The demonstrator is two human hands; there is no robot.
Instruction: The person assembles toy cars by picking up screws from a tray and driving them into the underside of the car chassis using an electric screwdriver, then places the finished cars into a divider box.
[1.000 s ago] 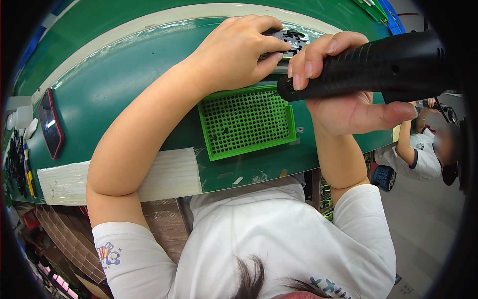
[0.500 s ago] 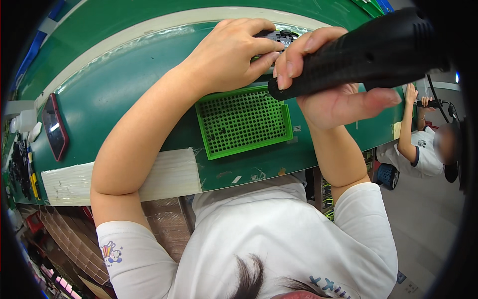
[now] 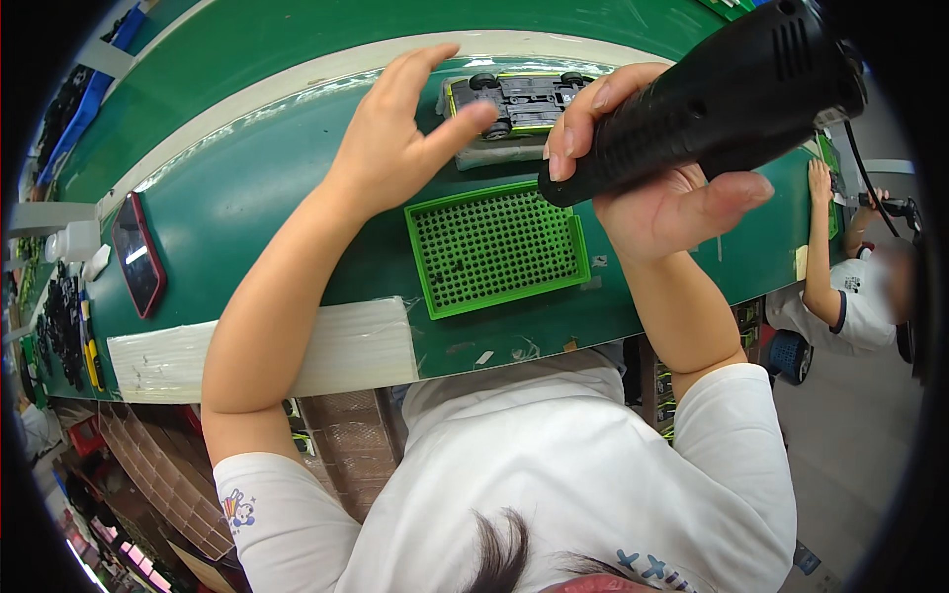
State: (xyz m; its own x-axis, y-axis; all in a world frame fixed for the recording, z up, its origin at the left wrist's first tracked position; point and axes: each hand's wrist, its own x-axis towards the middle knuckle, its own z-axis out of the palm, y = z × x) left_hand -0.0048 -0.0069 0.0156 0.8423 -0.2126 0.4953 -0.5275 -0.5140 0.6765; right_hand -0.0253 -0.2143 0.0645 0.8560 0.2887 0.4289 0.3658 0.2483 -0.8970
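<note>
My left hand (image 3: 390,143) is off the work, its fingers spread and nothing in them, just left of a toy car (image 3: 529,102). The car lies upside down on a grey support (image 3: 504,153), showing its dark underside, wheels and yellow-green body edge; its right end is hidden behind my right hand (image 3: 657,212). That hand grips a black electric screwdriver (image 3: 712,104) with a cable, and its thumb sticks out to the right. The tool's tip cannot be made out. Below the car sits a green tray (image 3: 432,304) with rows of small holes, with a few dark bits at its left.
A red-edged phone (image 3: 138,255) lies on the green table at the left, above a white foam sheet (image 3: 158,366) along the near edge. Dark parts and a yellow-handled tool (image 3: 92,356) lie at far left. Another person (image 3: 835,287) works at the right.
My left hand has come off the toy car and moved left with its fingers opening, uncovering the car. My right hand still holds the screwdriver, tilted a little more upward.
</note>
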